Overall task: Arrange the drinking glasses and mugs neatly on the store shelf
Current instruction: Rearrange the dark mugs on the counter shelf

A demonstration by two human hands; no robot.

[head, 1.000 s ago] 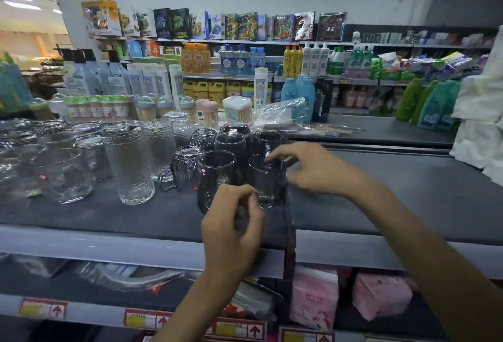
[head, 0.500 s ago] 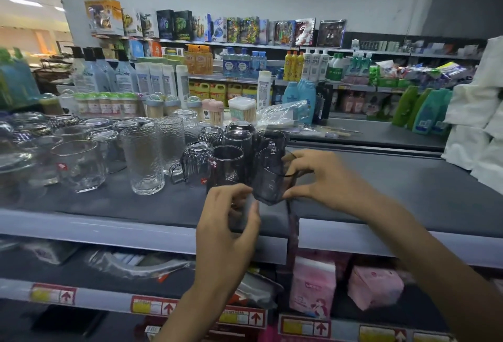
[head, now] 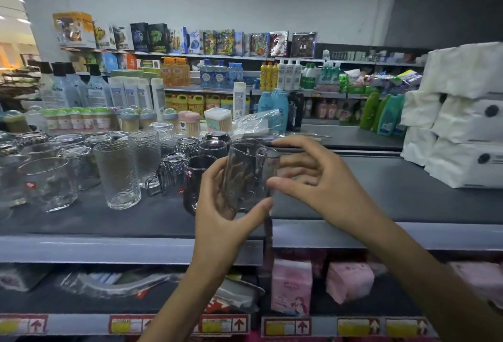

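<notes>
Because the dark glass (head: 245, 178) held clear of the shelf (head: 81, 222) at centre frame looks light but slick and breakable, the hold seems right: left hand (head: 217, 222) wrapped round its lower body, right hand (head: 326, 189) clasping its side.

Tinted mug (head: 249, 170) — left hand (head: 217, 213), right hand (head: 326, 186)

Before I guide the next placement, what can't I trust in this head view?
Head view only:
- Held mug: base partly covered by left hand, far side by right hand.
- Dark mug behind: right side hidden by left hand.
- Price tags: blurred, unreadable.
- Leftmost glasses: cut off by frame edge.
</notes>
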